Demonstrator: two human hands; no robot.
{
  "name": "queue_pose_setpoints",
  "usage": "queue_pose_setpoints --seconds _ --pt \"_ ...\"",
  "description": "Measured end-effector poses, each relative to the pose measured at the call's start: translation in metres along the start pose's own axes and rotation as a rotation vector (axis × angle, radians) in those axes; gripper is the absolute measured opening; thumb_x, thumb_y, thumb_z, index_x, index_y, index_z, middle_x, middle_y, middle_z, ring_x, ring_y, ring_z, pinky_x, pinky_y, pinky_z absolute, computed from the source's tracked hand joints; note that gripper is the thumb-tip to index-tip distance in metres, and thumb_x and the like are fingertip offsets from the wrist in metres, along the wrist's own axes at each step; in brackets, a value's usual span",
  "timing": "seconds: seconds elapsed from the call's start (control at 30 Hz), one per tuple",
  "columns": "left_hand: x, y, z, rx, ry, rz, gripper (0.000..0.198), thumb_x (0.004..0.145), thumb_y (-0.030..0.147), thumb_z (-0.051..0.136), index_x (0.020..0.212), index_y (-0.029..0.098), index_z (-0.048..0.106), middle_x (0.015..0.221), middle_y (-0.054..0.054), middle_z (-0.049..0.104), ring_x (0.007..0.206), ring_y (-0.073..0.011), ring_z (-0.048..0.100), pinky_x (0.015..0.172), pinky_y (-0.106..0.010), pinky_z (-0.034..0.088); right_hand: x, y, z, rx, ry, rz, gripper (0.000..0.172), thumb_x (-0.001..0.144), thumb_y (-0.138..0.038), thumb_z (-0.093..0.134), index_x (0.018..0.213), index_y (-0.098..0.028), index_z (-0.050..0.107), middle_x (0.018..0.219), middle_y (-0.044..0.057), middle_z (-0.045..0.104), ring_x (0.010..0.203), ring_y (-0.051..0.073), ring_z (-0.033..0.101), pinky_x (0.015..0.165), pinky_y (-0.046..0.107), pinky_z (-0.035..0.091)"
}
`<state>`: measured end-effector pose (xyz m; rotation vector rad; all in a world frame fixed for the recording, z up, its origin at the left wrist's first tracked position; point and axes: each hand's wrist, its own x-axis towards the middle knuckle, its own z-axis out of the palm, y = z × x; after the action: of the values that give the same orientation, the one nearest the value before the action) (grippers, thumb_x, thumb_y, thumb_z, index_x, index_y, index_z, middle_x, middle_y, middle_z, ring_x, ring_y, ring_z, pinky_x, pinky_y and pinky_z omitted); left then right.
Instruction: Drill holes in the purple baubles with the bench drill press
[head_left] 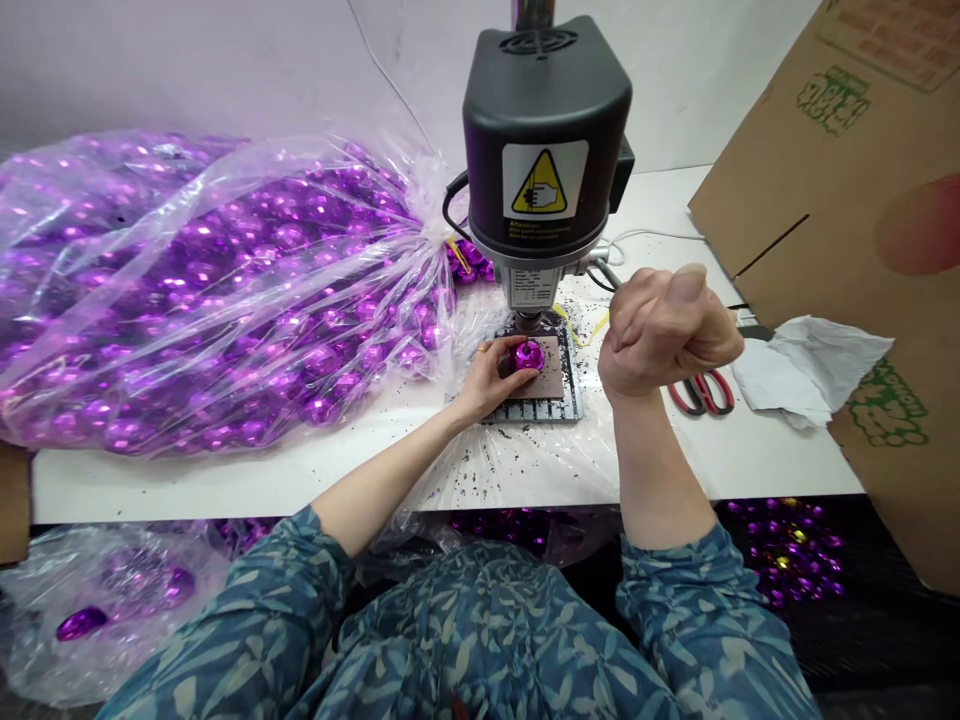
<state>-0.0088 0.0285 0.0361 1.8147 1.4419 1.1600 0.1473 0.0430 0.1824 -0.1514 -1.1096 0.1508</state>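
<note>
My left hand [493, 380] pinches a shiny purple ball [529, 356] between thumb and fingers. The ball rests on a small brown board [551, 375] lying on the slotted metal base [571, 408] of a drill press [546, 130]. Right above the ball is the chuck [529, 320]; whether a bit touches the ball, I cannot tell. Raised at the right side of the machine, my right hand [667, 325] is closed in a fist around the press's lever [602, 268], whose grip is mostly hidden by the fingers.
A big clear bag [225, 290] full of purple balls fills the table's left side. Red-handled scissors [702, 393] and crumpled white paper [806, 365] lie at right, beside a tall cardboard box [885, 200]. Dark shavings litter the white table [360, 450]. More purple pieces [795, 550] sit below its edge.
</note>
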Motion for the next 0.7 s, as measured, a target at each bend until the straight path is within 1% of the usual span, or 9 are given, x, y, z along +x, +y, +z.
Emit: queue_pose_setpoints --seconds 0.07,0.13,0.23,0.33,0.4,0.47,0.57,0.63,0.7 --pt "0.0 0.0 0.0 0.008 0.001 0.007 0.055 0.083 0.044 0.084 0.13 0.024 0.065 0.121 -0.012 0.068 0.118 -0.0285 0.062 0.104 -0.047 0.053 -0.001 0.003 -0.001 -0.002 -0.004 -0.027 0.058 0.1 -0.023 0.05 0.051 -0.014 0.02 0.04 -0.006 0.023 0.035 0.0 0.03 0.039 0.019 0.019" --pt "0.0 0.001 0.0 0.012 0.003 0.008 0.054 0.083 0.044 0.084 0.13 0.024 0.065 0.122 -0.012 0.068 0.117 -0.0285 0.063 0.103 -0.048 0.054 -0.001 0.006 -0.002 -0.002 -0.009 -0.084 0.056 0.099 -0.02 0.049 0.051 -0.015 0.021 0.04 -0.007 0.021 0.034 0.0 0.029 0.037 0.02 0.017" --pt "0.0 0.003 -0.001 0.007 0.001 -0.008 0.055 0.083 0.044 0.084 0.13 0.024 0.065 0.122 -0.012 0.067 0.115 -0.0281 0.064 0.103 -0.048 0.054 -0.005 0.012 -0.006 0.005 -0.008 -0.157 0.055 0.098 -0.02 0.05 0.05 -0.016 0.023 0.04 -0.007 0.021 0.032 0.001 0.027 0.035 0.021 0.017" --pt "0.0 0.003 -0.001 0.001 -0.001 -0.016 0.054 0.082 0.042 0.084 0.129 0.023 0.066 0.121 -0.012 0.067 0.117 -0.0281 0.063 0.104 -0.048 0.054 -0.012 0.016 -0.012 0.013 -0.035 -0.198 0.055 0.097 -0.019 0.052 0.05 -0.017 0.023 0.038 -0.008 0.022 0.03 0.002 0.027 0.033 0.021 0.018" --pt "0.001 0.003 0.0 -0.003 0.002 -0.014 0.053 0.082 0.042 0.084 0.128 0.023 0.066 0.12 -0.012 0.068 0.117 -0.0283 0.063 0.104 -0.048 0.053 -0.014 0.015 -0.013 0.013 -0.06 -0.199 0.056 0.096 -0.018 0.053 0.05 -0.016 0.022 0.037 -0.009 0.022 0.028 0.002 0.027 0.032 0.021 0.02" --pt "0.001 0.003 0.001 -0.016 0.008 -0.014 0.052 0.082 0.042 0.085 0.127 0.023 0.066 0.12 -0.012 0.068 0.117 -0.0285 0.063 0.104 -0.048 0.053 -0.01 0.011 -0.009 0.001 -0.057 -0.161 0.056 0.098 -0.019 0.052 0.05 -0.016 0.022 0.037 -0.008 0.022 0.029 0.002 0.028 0.033 0.022 0.018" --pt "0.0 0.004 0.003 -0.062 0.017 -0.033 0.052 0.081 0.04 0.085 0.127 0.023 0.065 0.122 -0.011 0.069 0.119 -0.0287 0.063 0.106 -0.048 0.052 0.012 0.001 0.007 -0.034 0.006 -0.009 0.056 0.099 -0.025 0.053 0.05 -0.017 0.028 0.04 -0.008 0.025 0.032 0.002 0.028 0.036 0.023 0.016" --pt "-0.001 0.006 0.004 -0.105 0.019 -0.059 0.051 0.081 0.038 0.085 0.125 0.022 0.065 0.122 -0.011 0.07 0.119 -0.0283 0.064 0.106 -0.048 0.052 0.031 -0.003 0.02 -0.067 0.026 0.112 0.055 0.098 -0.029 0.056 0.049 -0.018 0.034 0.041 -0.008 0.028 0.034 0.002 0.029 0.039 0.023 0.022" --pt "-0.004 0.01 0.005 -0.154 0.03 -0.084 0.052 0.079 0.036 0.087 0.123 0.02 0.063 0.122 -0.012 0.07 0.116 -0.027 0.066 0.105 -0.047 0.053 0.046 -0.003 0.03 -0.095 0.013 0.202 0.053 0.097 -0.027 0.057 0.049 -0.019 0.035 0.041 -0.008 0.029 0.034 0.003 0.03 0.042 0.024 0.027"
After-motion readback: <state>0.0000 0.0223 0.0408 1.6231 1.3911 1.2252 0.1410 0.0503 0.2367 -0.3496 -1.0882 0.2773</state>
